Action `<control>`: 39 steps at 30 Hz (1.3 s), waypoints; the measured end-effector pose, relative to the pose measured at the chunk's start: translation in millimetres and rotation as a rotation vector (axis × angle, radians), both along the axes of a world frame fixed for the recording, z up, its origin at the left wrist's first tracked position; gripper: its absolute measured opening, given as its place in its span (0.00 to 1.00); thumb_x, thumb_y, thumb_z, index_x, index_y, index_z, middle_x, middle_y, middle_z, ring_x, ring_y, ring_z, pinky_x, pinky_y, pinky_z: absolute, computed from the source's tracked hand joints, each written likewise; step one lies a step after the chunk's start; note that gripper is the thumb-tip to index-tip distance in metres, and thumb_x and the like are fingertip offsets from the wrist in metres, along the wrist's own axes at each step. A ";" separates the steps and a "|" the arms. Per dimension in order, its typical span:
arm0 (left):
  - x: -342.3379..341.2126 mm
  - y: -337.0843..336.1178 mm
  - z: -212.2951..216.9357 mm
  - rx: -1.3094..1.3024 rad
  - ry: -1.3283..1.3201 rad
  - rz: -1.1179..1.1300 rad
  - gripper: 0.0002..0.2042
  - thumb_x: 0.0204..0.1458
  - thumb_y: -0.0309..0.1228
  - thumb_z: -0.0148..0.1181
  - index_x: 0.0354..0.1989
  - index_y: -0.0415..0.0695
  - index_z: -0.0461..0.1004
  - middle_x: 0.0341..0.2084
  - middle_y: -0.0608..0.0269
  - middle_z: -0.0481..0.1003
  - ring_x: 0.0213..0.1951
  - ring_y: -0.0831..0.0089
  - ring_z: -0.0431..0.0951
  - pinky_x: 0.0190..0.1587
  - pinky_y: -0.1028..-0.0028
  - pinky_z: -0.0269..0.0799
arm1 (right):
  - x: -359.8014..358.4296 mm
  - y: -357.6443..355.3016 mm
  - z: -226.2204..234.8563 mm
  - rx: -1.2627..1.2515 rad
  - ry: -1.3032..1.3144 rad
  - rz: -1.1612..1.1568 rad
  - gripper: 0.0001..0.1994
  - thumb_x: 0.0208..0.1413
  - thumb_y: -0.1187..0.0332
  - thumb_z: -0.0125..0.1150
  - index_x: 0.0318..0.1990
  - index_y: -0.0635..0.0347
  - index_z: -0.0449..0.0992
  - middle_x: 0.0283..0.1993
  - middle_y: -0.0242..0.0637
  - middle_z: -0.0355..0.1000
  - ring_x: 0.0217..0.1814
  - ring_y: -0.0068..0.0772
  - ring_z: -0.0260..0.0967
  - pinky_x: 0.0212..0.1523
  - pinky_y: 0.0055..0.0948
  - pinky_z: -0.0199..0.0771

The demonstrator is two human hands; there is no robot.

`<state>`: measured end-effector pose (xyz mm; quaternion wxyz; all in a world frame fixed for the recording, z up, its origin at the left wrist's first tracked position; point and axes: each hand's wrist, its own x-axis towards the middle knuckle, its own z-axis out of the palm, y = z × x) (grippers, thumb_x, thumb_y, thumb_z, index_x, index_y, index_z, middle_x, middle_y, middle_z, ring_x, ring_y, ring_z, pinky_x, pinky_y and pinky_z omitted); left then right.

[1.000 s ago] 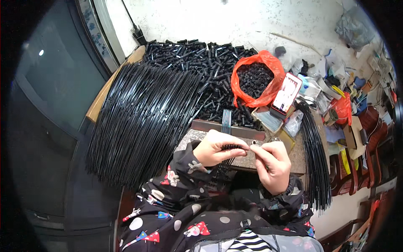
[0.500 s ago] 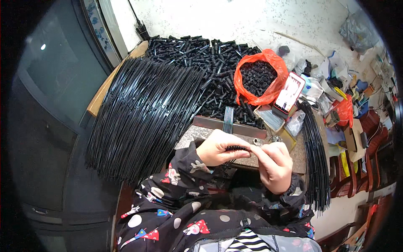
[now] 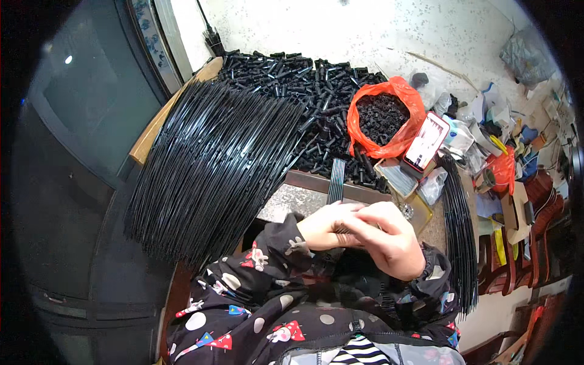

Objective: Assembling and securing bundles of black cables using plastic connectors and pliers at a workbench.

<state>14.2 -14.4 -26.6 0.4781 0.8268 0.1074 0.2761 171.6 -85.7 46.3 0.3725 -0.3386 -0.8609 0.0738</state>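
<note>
Biggest mass first: a fan of long black rods (image 3: 207,170) drapes off the bench at nine o'clock, laid parallel, I judge so single pieces slide out easily. At twelve, a heap of short black tubes (image 3: 292,91) lies loose; beside it at one o'clock an orange bag (image 3: 384,115) stands open, its mouth toward the hands. A thinner rod bundle (image 3: 459,237) hangs at three. Centre frame, I see the left hand (image 3: 325,226) and right hand (image 3: 389,240) touching, fingers curled together, pinching a small flat bundle of thin strips (image 3: 335,182) that rises upright toward twelve; the exact grip is hidden.
</note>
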 end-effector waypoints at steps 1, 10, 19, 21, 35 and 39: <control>-3.6 5.6 -37.0 0.170 0.108 0.016 0.24 0.44 0.44 0.56 0.48 0.45 0.66 0.55 0.48 0.57 0.58 0.48 0.51 0.57 0.50 0.42 | -1.0 1.4 0.5 0.027 -0.071 0.068 0.22 0.33 0.78 0.58 0.43 0.61 0.70 0.39 0.40 0.67 0.38 0.42 0.64 0.41 0.33 0.65; -4.8 0.7 -89.7 0.781 0.708 0.385 0.45 0.31 0.51 0.60 0.57 0.39 0.50 0.59 0.43 0.43 0.61 0.49 0.43 0.52 0.40 0.44 | -17.4 -18.4 9.3 -0.525 -0.029 0.540 0.14 0.43 0.74 0.55 0.41 0.64 0.69 0.31 0.41 0.66 0.37 0.41 0.65 0.37 0.31 0.67; -29.2 -23.8 -86.5 0.720 0.584 0.233 0.42 0.33 0.52 0.56 0.55 0.36 0.54 0.57 0.42 0.50 0.59 0.51 0.51 0.56 0.54 0.48 | 106.9 121.8 -115.4 -0.122 -0.239 -0.849 0.06 0.43 0.71 0.55 0.29 0.62 0.75 0.28 0.39 0.70 0.33 0.41 0.66 0.37 0.33 0.66; -35.1 -24.7 -91.1 0.751 0.602 0.262 0.41 0.34 0.51 0.56 0.56 0.36 0.54 0.57 0.43 0.51 0.59 0.52 0.51 0.56 0.55 0.48 | 125.9 130.1 -146.9 -0.150 -0.434 -0.874 0.08 0.42 0.68 0.57 0.31 0.57 0.74 0.31 0.36 0.64 0.39 0.38 0.61 0.38 0.32 0.66; -33.9 -17.8 -81.8 0.599 0.590 0.257 0.42 0.31 0.50 0.58 0.55 0.34 0.54 0.56 0.45 0.53 0.58 0.55 0.53 0.57 0.58 0.48 | 57.6 126.5 -143.0 -0.187 -0.146 -0.371 0.12 0.43 0.75 0.50 0.38 0.54 0.71 0.30 0.40 0.64 0.33 0.42 0.67 0.33 0.34 0.67; -35.1 -16.6 -82.6 0.598 0.610 0.247 0.45 0.29 0.51 0.60 0.55 0.33 0.54 0.56 0.45 0.53 0.58 0.54 0.53 0.57 0.59 0.48 | 40.8 126.5 -156.5 -0.284 -0.258 -0.398 0.10 0.43 0.75 0.50 0.35 0.57 0.72 0.30 0.37 0.65 0.33 0.41 0.67 0.34 0.34 0.68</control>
